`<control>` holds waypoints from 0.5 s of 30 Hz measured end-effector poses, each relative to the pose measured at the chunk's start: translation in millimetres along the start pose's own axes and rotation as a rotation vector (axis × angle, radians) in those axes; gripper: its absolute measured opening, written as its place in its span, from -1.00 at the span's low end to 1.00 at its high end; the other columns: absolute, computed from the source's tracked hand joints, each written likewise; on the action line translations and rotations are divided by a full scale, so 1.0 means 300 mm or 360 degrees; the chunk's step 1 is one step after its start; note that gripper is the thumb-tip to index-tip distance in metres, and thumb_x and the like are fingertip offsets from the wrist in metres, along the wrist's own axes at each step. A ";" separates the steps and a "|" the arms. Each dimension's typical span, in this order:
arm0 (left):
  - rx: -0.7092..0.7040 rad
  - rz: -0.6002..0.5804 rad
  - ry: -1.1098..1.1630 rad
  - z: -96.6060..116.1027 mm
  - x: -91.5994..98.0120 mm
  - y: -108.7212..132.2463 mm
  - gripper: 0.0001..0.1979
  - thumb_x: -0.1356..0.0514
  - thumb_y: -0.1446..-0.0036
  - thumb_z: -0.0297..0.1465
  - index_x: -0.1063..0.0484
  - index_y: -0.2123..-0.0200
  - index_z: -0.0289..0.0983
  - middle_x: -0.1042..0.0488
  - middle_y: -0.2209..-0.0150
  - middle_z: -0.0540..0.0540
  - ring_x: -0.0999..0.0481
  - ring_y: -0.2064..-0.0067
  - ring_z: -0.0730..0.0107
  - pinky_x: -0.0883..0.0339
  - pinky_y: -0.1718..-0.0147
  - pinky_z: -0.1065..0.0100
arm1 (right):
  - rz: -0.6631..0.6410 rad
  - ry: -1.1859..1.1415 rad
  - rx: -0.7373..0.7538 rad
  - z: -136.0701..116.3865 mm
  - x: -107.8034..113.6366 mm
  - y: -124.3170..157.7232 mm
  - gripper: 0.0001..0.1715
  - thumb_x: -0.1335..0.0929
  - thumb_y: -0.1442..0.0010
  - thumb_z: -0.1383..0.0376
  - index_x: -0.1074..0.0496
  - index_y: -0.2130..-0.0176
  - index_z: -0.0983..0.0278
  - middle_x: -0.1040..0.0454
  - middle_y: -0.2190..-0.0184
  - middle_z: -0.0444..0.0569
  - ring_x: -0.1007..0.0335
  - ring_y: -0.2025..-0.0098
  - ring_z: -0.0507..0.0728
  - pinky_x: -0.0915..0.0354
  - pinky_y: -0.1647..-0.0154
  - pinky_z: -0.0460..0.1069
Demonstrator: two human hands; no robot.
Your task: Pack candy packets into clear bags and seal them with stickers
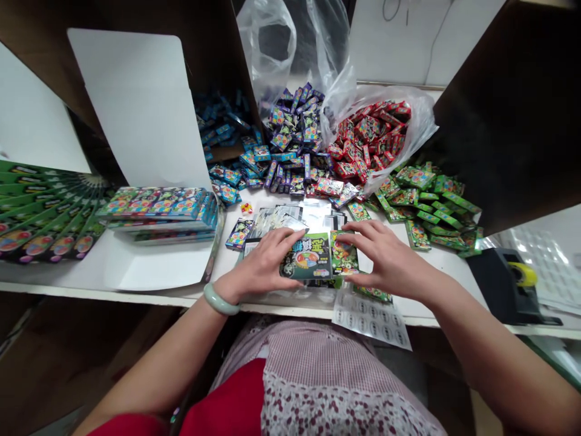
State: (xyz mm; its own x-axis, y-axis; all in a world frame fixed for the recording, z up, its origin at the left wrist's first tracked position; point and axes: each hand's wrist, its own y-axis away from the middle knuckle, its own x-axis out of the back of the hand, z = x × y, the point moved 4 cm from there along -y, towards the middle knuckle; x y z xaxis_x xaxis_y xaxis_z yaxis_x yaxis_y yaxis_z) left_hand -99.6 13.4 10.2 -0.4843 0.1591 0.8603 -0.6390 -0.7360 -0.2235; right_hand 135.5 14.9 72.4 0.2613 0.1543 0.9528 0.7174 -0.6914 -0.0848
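Note:
My left hand point(261, 263), with a pale green bangle point(221, 300) on its wrist, presses on a printed card packet point(305, 257) with a dark green face and a coloured disc. My right hand point(390, 257) holds a smaller green packet point(344, 253) right next to it. Silvery foil pouches point(276, 220) lie just beyond my hands, and a sheet of round stickers point(372, 321) hangs over the table's front edge below my right hand. Both hands partly hide what lies under them.
Loose heaps of blue point(222, 130), purple point(295, 130), red point(372, 139) and green point(426, 200) packets fill the back of the white table point(218, 266). Stacked boxes point(158, 212) stand at left, with a tape dispenser point(508, 284) at right and white card dividers behind.

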 end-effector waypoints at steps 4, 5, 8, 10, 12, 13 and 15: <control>-0.0038 0.0006 0.0019 0.003 0.000 0.002 0.02 -0.38 0.07 -0.09 0.07 -0.35 -0.22 -0.17 -0.20 -0.31 -0.21 -0.20 -0.11 -0.19 -0.17 -0.09 | -0.0124 -0.0120 0.0127 0.007 -0.001 0.006 -0.33 -0.46 -0.09 0.18 -0.31 -0.16 0.21 -0.29 -0.17 0.12 -0.18 -0.15 0.32 -0.22 -0.15 0.26; -0.0059 0.0000 0.0021 0.004 0.000 0.002 0.02 -0.38 0.06 -0.09 0.07 -0.35 -0.22 -0.17 -0.20 -0.31 -0.21 -0.20 -0.12 -0.19 -0.17 -0.10 | -0.0163 -0.0165 0.0162 0.009 -0.002 0.007 -0.32 -0.46 -0.09 0.18 -0.31 -0.16 0.20 -0.28 -0.18 0.10 -0.19 -0.14 0.31 -0.24 -0.14 0.24; -0.0104 -0.0041 0.0065 0.008 -0.006 0.001 0.02 -0.38 0.07 -0.08 0.06 -0.34 -0.22 -0.18 -0.18 -0.33 -0.23 -0.18 -0.12 -0.22 -0.15 -0.11 | -0.0215 -0.0267 0.0196 0.022 -0.002 0.008 -0.31 -0.47 -0.08 0.16 -0.32 -0.16 0.19 -0.29 -0.18 0.09 -0.21 -0.13 0.28 -0.25 -0.13 0.22; -0.0102 -0.0072 0.0120 0.010 -0.012 0.000 0.01 -0.38 0.07 -0.09 0.05 -0.34 -0.22 -0.18 -0.17 -0.32 -0.24 -0.18 -0.12 -0.24 -0.14 -0.11 | -0.0180 -0.0295 0.0154 0.035 0.004 0.006 -0.33 -0.47 -0.08 0.14 -0.34 -0.15 0.21 -0.32 -0.16 0.11 -0.23 -0.13 0.28 -0.23 -0.14 0.23; -0.0084 -0.0088 0.0169 0.012 -0.014 -0.001 0.00 -0.38 0.07 -0.12 0.04 -0.34 -0.21 -0.19 -0.17 -0.31 -0.24 -0.18 -0.12 -0.25 -0.13 -0.10 | -0.0152 -0.0298 0.0112 0.045 0.012 0.005 -0.35 -0.46 -0.09 0.13 -0.35 -0.14 0.22 -0.34 -0.13 0.13 -0.24 -0.13 0.28 -0.23 -0.15 0.23; -0.0079 -0.0091 0.0188 0.012 -0.014 -0.001 -0.01 -0.38 0.07 -0.13 0.03 -0.34 -0.21 -0.19 -0.17 -0.30 -0.24 -0.18 -0.11 -0.25 -0.13 -0.09 | -0.0152 -0.0296 0.0101 0.047 0.015 0.004 -0.35 -0.46 -0.09 0.13 -0.35 -0.14 0.22 -0.35 -0.12 0.13 -0.24 -0.13 0.28 -0.24 -0.14 0.23; -0.0076 -0.0102 0.0213 0.014 -0.008 -0.003 -0.02 -0.38 0.06 -0.14 0.03 -0.34 -0.19 -0.19 -0.16 -0.29 -0.25 -0.17 -0.10 -0.26 -0.13 -0.09 | -0.0164 -0.0298 0.0100 0.048 0.023 0.003 -0.36 -0.46 -0.09 0.13 -0.36 -0.13 0.22 -0.35 -0.13 0.12 -0.25 -0.13 0.28 -0.24 -0.14 0.22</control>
State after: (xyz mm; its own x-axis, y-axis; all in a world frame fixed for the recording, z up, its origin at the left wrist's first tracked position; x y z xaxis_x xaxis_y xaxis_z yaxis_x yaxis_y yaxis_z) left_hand -95.4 11.0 10.1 -0.5148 0.2933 0.8056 -0.6972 -0.6901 -0.1942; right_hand 147.1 25.4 74.6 0.2957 0.3540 0.8873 0.7837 -0.6210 -0.0135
